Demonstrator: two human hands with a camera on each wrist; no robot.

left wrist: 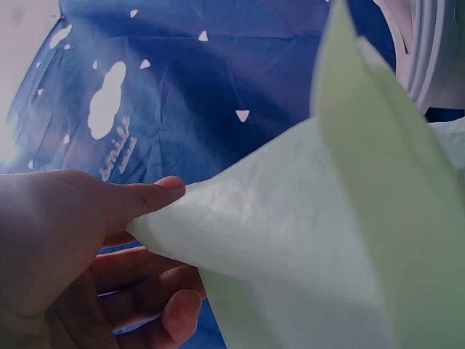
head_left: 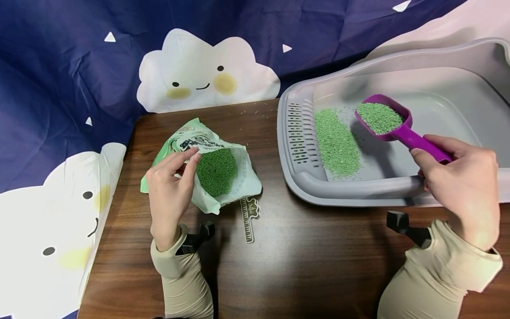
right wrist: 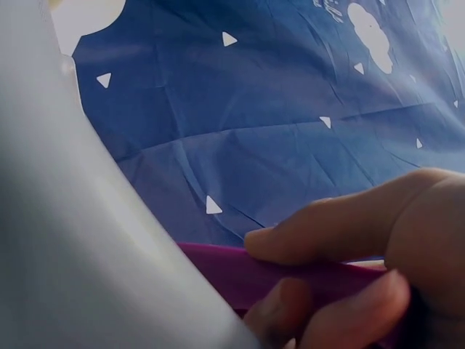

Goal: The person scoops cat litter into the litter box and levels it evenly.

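My right hand point(head_left: 464, 177) grips the handle of a purple scoop point(head_left: 422, 145), its bowl heaped with green pellets point(head_left: 380, 118). The scoop is held over a grey litter box point(head_left: 382, 197), and in the right wrist view the purple handle point(right wrist: 225, 273) shows between thumb and fingers. Green litter pellets point(head_left: 338, 144) lie in a patch at the box's left end, beside the slotted edge. On the left, my left hand point(head_left: 173, 186) pinches the rim of a pale green litter bag point(head_left: 243, 170), which gapes and shows darker green pellets point(head_left: 217, 173) inside. The left wrist view shows thumb and fingers on the bag's edge point(left wrist: 254, 211).
A small ruler-like tag point(head_left: 248, 221) lies on the brown wooden table point(head_left: 295, 261) just below the bag. Stray pellets are scattered near the table's back edge. Behind hangs a dark blue cloth point(head_left: 239, 17) with white clouds and triangles.
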